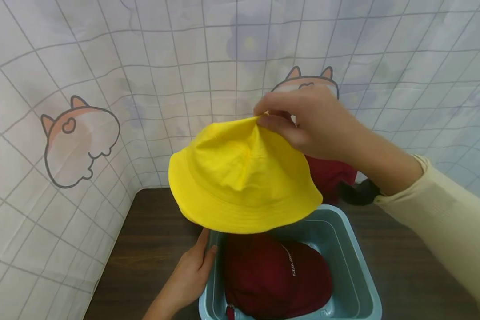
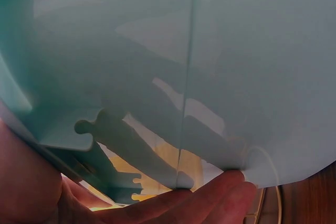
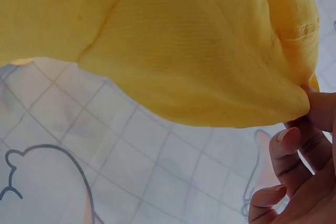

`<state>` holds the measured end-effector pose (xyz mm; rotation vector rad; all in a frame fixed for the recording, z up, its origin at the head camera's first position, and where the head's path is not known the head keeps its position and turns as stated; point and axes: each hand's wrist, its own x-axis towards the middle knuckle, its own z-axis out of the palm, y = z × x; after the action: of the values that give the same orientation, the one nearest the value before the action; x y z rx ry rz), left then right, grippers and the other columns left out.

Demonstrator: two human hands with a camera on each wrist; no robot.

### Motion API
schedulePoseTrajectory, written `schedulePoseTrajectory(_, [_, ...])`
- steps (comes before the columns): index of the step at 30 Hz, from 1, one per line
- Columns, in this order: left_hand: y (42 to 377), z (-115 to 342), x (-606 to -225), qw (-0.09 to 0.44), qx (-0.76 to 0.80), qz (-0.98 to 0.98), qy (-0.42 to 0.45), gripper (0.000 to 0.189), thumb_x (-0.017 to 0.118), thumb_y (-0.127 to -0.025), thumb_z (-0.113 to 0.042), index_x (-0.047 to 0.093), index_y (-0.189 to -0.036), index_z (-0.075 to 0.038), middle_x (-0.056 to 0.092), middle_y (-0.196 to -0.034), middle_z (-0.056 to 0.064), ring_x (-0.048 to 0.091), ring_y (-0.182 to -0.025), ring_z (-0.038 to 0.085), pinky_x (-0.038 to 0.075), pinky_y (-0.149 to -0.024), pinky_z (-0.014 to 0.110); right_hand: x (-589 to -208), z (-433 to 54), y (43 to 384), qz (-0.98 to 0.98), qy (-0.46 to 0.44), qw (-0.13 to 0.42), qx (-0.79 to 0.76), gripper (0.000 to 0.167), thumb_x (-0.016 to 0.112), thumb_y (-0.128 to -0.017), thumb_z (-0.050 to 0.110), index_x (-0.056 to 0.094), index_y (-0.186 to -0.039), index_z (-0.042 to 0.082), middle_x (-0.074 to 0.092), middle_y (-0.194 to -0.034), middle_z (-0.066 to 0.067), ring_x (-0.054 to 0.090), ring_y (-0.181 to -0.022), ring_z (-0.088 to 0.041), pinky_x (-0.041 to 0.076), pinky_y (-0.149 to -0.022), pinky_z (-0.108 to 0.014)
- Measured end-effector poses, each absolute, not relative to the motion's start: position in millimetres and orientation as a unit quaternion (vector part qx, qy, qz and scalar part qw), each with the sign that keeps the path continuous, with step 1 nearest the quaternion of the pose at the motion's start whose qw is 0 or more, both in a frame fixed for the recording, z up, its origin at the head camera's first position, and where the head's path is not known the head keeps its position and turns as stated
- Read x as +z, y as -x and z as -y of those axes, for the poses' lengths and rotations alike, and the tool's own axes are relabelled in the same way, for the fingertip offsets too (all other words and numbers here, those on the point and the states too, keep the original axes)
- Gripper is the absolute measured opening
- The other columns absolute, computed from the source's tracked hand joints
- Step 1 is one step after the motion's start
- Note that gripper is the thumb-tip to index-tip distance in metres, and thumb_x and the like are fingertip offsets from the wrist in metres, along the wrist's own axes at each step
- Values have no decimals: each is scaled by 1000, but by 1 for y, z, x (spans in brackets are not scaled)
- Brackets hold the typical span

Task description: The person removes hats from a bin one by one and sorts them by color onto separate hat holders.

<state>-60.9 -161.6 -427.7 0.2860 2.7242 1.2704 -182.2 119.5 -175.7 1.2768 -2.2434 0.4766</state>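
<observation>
A yellow bucket hat [image 1: 240, 178] hangs above a light blue plastic basin [image 1: 358, 262], its brim facing down. My right hand [image 1: 316, 120] pinches the top of the hat between thumb and fingers. In the right wrist view, yellow cloth [image 3: 210, 66] stretches from those fingertips. At the basin's left side, my left hand [image 1: 188, 273] holds the edge, thumb by the rim. The left wrist view has its fingers [image 2: 210, 198] against the basin's outer wall [image 2: 252, 87]. A dark red cap [image 1: 260, 275] with white lettering lies inside the basin.
Behind the basin is another dark red item [image 1: 330, 173], partly hidden by the right arm. The dark wooden tabletop [image 1: 144, 240] meets a white gridded sheet [image 1: 176, 84] with cartoon animal prints at the back and left. A black band [image 1: 360, 192] is at the right wrist.
</observation>
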Motion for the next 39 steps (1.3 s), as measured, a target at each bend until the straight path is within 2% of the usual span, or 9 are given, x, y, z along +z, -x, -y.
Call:
schedulePoseTrajectory(1, [61, 162, -428, 50, 417, -902, -99, 60, 44, -111, -30, 21, -163, -10, 52, -150, 19, 55, -131, 25, 46, -108, 54, -175, -116, 187, 830, -464, 254, 174, 11, 65, -101, 14, 73, -107, 9, 75, -91, -3, 57, -66, -18, 51, -65, -31])
schedulePoseTrajectory(5, [60, 162, -429, 43, 419, -901, -103, 62, 45, -111, -29, 16, -165, -18, 53, -151, 17, 56, -132, 28, 45, -109, 54, -173, -100, 206, 849, -440, 238, 171, 16, 59, -104, 20, 70, -111, 11, 75, -93, -5, 61, -69, -22, 54, -67, -33])
schedulePoseTrajectory(6, [60, 162, -429, 42, 421, -900, -102, 63, 45, -111, -27, 15, -165, -20, 47, -156, 15, 54, -135, 30, 45, -109, 54, -173, -96, 210, 853, -435, 233, 172, 17, 58, -105, 21, 70, -112, 11, 76, -95, -5, 63, -70, -23, 56, -69, -34])
schedulePoseTrajectory(11, [60, 162, -430, 48, 431, -896, -96, 63, 46, -111, -27, 14, -166, -23, 44, -159, 12, 54, -135, 28, 45, -109, 53, -176, -79, 230, 868, -407, 226, 175, 20, 56, -106, 23, 70, -114, 11, 75, -100, -7, 65, -78, -24, 56, -74, -33])
schedulePoseTrajectory(17, [58, 164, -429, 47, 433, -895, -93, 63, 46, -110, -31, 16, -165, -24, 48, -156, 13, 61, -124, 24, 53, -99, 46, -188, -57, 250, 873, -387, 233, 184, 21, 55, -107, 23, 70, -115, 13, 74, -101, -4, 59, -76, -21, 50, -74, -30])
schedulePoseTrajectory(24, [58, 165, -428, 55, 443, -891, -86, 63, 47, -110, -34, 17, -165, -26, 49, -154, 16, 66, -112, 24, 58, -83, 32, -208, -31, 263, 878, -381, 236, 165, 22, 54, -107, 29, 70, -117, 17, 77, -107, 1, 66, -81, -19, 54, -78, -28])
schedulePoseTrajectory(27, [59, 165, -428, 53, 442, -891, -87, 63, 47, -110, -33, 18, -165, -26, 48, -155, 16, 65, -114, 25, 58, -84, 34, -219, -23, 266, 881, -379, 245, 140, 22, 53, -107, 30, 71, -114, 18, 78, -104, 2, 68, -80, -18, 52, -74, -30])
schedulePoseTrajectory(31, [59, 164, -429, 49, 437, -894, -87, 63, 48, -110, -30, 17, -165, -25, 47, -157, 15, 62, -119, 26, 58, -89, 39, -231, -17, 271, 885, -373, 258, 109, 20, 53, -107, 28, 70, -110, 18, 78, -95, 2, 64, -71, -19, 43, -66, -32])
schedulePoseTrajectory(39, [59, 163, -429, 47, 436, -895, -84, 63, 48, -110, -27, 17, -165, -25, 48, -156, 16, 63, -119, 27, 58, -88, 39, -255, -14, 277, 883, -377, 265, 88, 20, 51, -108, 27, 69, -109, 19, 76, -84, 1, 59, -63, -21, 40, -64, -34])
